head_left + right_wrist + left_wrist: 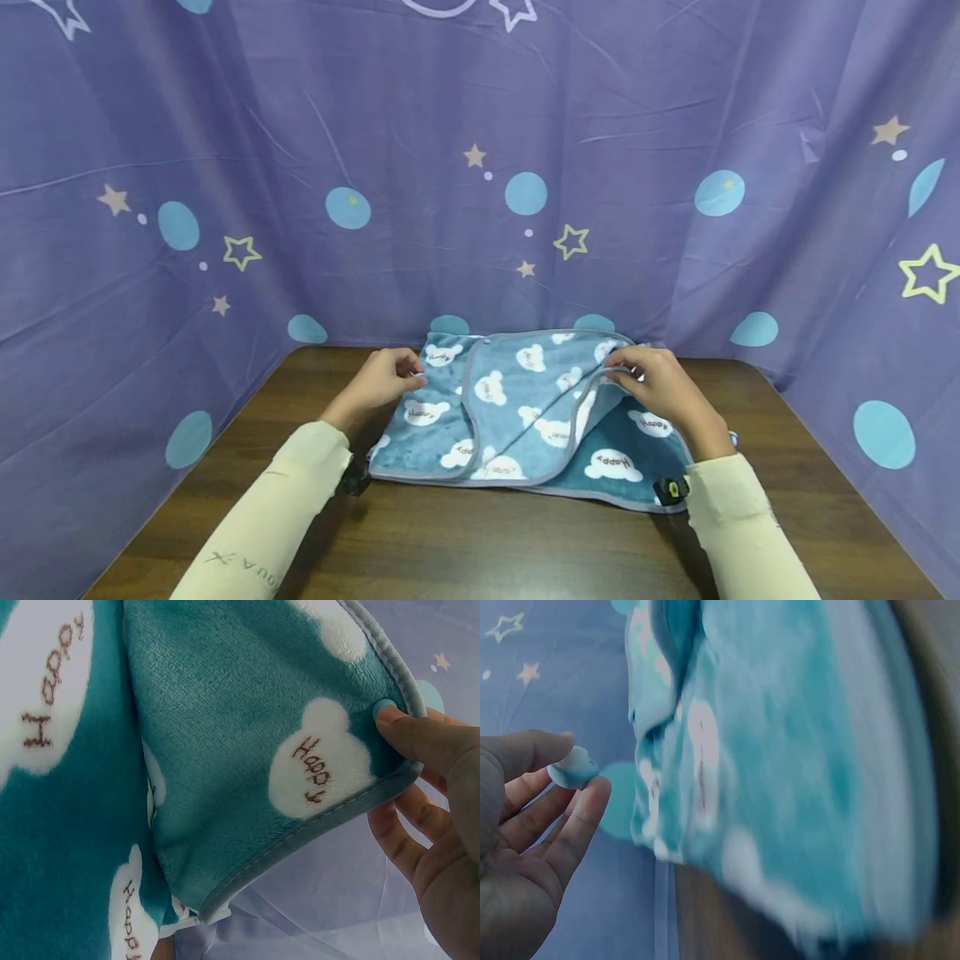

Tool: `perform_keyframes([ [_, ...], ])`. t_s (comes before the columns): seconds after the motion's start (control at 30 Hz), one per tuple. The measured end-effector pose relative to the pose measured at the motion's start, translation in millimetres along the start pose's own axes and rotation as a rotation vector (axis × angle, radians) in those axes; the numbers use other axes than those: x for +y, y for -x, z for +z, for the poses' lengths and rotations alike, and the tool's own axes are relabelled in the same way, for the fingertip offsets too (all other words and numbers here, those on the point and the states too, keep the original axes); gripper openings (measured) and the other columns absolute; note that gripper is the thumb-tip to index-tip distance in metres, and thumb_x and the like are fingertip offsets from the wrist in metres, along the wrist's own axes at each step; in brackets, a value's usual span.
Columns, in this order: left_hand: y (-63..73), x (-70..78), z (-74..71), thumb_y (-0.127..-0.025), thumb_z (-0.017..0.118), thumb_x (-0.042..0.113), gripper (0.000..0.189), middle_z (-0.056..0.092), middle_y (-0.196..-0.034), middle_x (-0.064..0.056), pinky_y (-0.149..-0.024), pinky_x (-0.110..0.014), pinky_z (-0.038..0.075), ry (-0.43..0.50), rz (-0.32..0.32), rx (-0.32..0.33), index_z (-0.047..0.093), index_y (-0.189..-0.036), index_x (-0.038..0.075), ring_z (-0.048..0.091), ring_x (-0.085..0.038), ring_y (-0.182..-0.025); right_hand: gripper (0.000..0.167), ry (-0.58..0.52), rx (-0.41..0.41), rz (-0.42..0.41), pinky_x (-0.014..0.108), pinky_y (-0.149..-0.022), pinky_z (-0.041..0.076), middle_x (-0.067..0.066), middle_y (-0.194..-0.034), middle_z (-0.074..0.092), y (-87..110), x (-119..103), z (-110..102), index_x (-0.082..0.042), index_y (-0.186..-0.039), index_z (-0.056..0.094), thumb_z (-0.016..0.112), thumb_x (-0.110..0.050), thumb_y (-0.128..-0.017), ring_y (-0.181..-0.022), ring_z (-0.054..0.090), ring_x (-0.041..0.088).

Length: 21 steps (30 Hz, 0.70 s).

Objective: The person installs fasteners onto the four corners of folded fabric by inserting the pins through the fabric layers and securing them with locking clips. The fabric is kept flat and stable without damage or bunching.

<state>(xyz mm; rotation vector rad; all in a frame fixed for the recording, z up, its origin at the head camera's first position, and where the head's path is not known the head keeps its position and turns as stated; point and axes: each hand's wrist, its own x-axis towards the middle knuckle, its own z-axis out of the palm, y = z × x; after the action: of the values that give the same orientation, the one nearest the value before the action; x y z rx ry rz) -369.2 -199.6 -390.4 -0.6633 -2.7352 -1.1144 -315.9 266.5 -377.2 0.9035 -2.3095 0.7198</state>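
A teal plush blanket with white bear heads, "Happy" lettering and grey binding lies partly folded on the table. My right hand pinches a corner of its upper layer, thumb on the printed face; the lifted flap bends leftward, baring the darker layer beneath. At the blanket's far left edge is my left hand. Between its thumb and fingertips sits a small rounded blue-and-white piece, which looks apart from the blanket in the left wrist view; what it is I cannot tell.
The blanket lies on a dark brown wooden table. A purple curtain with stars and blue circles hangs behind the table and along both sides. Small black devices are strapped at the wrists, below the pale sleeves.
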Motion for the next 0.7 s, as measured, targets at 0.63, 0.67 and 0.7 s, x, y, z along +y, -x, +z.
perform_keyframes([
  [0.63,-46.3,63.1,73.2,-0.097,0.072,0.013,0.020,0.073,-0.107,-0.005,-0.084,-0.036,0.057,0.192,-0.027,0.011,0.074,-0.117,0.007,0.068,-0.021,-0.101,0.023,-0.020,-0.035,0.024,0.034,-0.067,0.056,-0.005,-0.094,0.075,-0.1,-3,1,-0.012,-0.101,0.078,0.079,0.004,-0.085,-0.080,0.066,0.009],
  [0.67,-48.1,65.2,77.2,-0.097,0.072,0.013,0.020,0.073,-0.108,-0.005,-0.085,-0.037,0.057,0.219,-0.032,0.015,0.074,-0.116,0.007,0.068,-0.022,-0.101,0.025,-0.020,-0.039,0.017,0.035,-0.067,0.057,-0.004,-0.096,0.076,-0.3,-4,1,-0.012,-0.104,0.078,0.079,0.005,-0.086,-0.082,0.067,0.010],
  [0.7,-49.7,67.2,81.1,-0.097,0.073,0.013,0.020,0.073,-0.109,-0.005,-0.086,-0.037,0.057,0.246,-0.032,0.016,0.074,-0.116,0.006,0.068,-0.022,-0.102,0.026,-0.019,-0.042,0.008,0.035,-0.068,0.057,-0.002,-0.097,0.076,-0.4,-4,2,-0.011,-0.106,0.078,0.078,0.006,-0.086,-0.083,0.068,0.011],
])
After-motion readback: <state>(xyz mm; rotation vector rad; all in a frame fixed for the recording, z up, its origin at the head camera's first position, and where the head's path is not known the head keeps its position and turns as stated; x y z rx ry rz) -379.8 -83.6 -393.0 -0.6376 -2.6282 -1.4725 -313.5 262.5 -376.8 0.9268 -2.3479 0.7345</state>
